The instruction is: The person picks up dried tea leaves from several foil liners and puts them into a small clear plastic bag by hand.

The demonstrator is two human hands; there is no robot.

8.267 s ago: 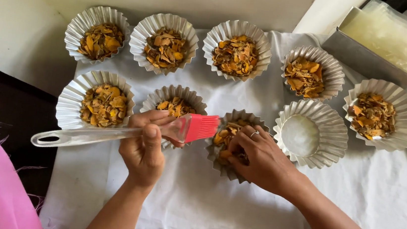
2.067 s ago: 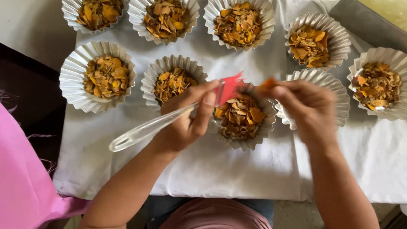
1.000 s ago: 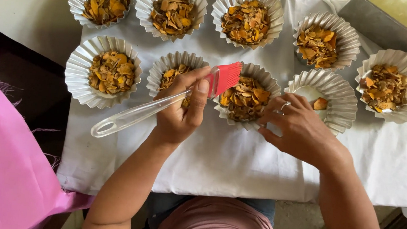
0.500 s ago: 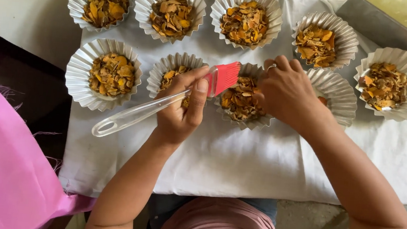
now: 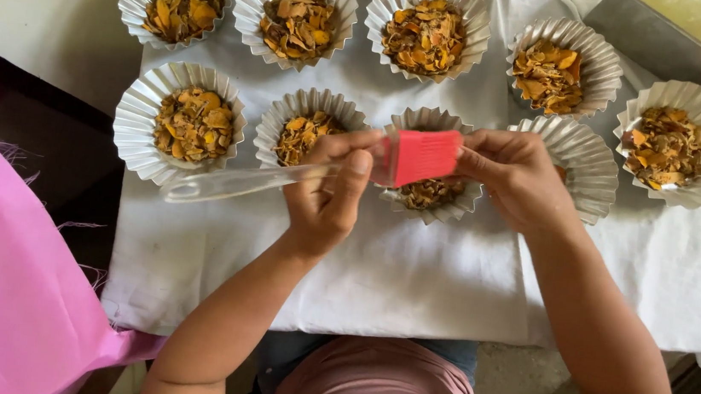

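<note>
My left hand (image 5: 325, 199) grips a pastry brush by its clear handle (image 5: 232, 184). Its red silicone head (image 5: 425, 155) hovers over a fluted silver cup (image 5: 429, 198) of orange-brown flakes in the front row. My right hand (image 5: 515, 179) meets the head from the right, fingertips pinched on the bristle end. That hand covers part of the neighbouring cup (image 5: 584, 155), so I cannot tell what it holds. Just left of the left hand sits another filled cup (image 5: 306, 128).
Several more flake-filled fluted cups stand in two rows on a white cloth (image 5: 411, 280), such as those at the back left (image 5: 182, 1) and far right (image 5: 673, 142). A metal tray (image 5: 665, 47) lies at the top right. Pink fabric (image 5: 0, 275) hangs at the left.
My right hand moved from the cups to the brush head and now pinches its tip. The left hand turned the brush more level, its head now lower over the middle cup.
</note>
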